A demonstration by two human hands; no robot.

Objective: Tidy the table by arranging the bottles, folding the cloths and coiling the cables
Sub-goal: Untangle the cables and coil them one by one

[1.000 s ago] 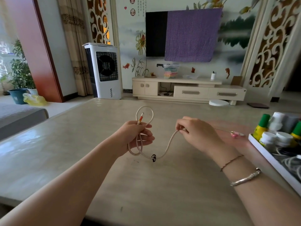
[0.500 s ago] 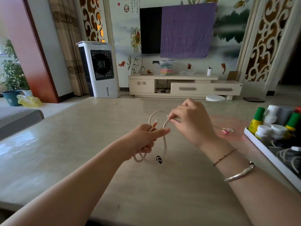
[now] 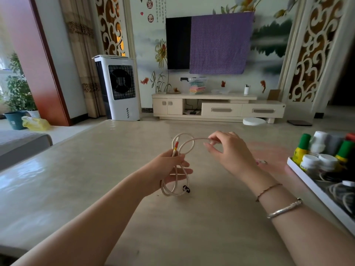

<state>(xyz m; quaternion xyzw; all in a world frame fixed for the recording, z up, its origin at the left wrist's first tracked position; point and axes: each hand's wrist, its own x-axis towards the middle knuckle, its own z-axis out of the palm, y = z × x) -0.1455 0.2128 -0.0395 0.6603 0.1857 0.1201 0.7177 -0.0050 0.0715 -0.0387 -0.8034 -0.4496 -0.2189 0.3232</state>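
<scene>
The left hand (image 3: 169,166) holds a pale braided cable (image 3: 175,181) above the tabletop (image 3: 80,181). Its grip is closed round the cable's loops, thumb on top. One loop hangs below the grip with a small dark band on it. Another loop stands up above the grip, and a plug end with red and yellow marks pokes up there.

The right hand (image 3: 228,150) is to the right of that grip. Its thumb and fingers pinch the far part of the same cable, which bends over from the top loop.

Further right, a white tray (image 3: 315,191) sits on the tabletop with bottles (image 3: 309,162) and more cables inside. Some bottles have green caps and yellow labels, but the writing is too small to read.
</scene>
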